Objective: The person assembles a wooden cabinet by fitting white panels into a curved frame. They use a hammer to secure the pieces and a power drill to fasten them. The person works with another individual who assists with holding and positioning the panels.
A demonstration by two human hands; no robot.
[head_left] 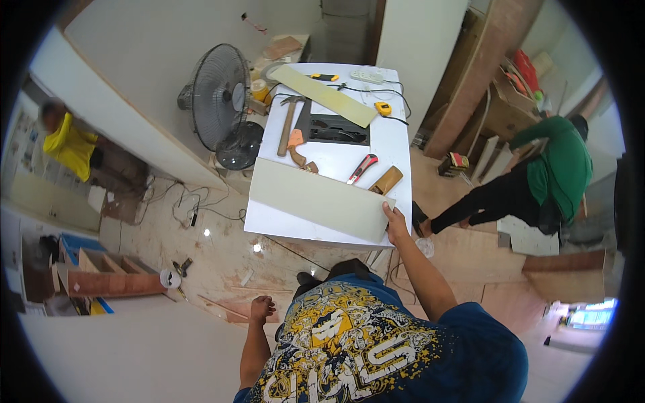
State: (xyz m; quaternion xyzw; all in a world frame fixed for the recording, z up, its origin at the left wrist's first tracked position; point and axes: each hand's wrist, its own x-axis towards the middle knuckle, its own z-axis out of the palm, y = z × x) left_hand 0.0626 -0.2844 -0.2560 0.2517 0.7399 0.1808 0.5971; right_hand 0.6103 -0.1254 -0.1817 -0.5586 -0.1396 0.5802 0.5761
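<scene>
A long pale grey board (pixel 316 199) lies slantwise across the near part of a white-topped table (pixel 259 225). My right hand (pixel 396 223) grips its right end, thumb on top. Away from the table, at lower left, my left hand (pixel 262 308) hangs with loosely bent fingers and nothing in it. Just beyond the board lie a red and grey utility knife (pixel 363 168) and a wooden hand plane (pixel 387 181). A claw hammer (pixel 287 124) and a handsaw (pixel 296 139) with an orange-brown handle rest farther left. Near the table's middle is a black recessed plate (pixel 339 129).
A yellowish strip (pixel 326 95), tape measure (pixel 383 109) and power strip (pixel 367 76) with cables occupy the table's far part. A fan (pixel 220 97) stands left. One person in green (pixel 557 168) bends at right; another in yellow (pixel 69 148) is far left. Cables and offcuts litter the floor.
</scene>
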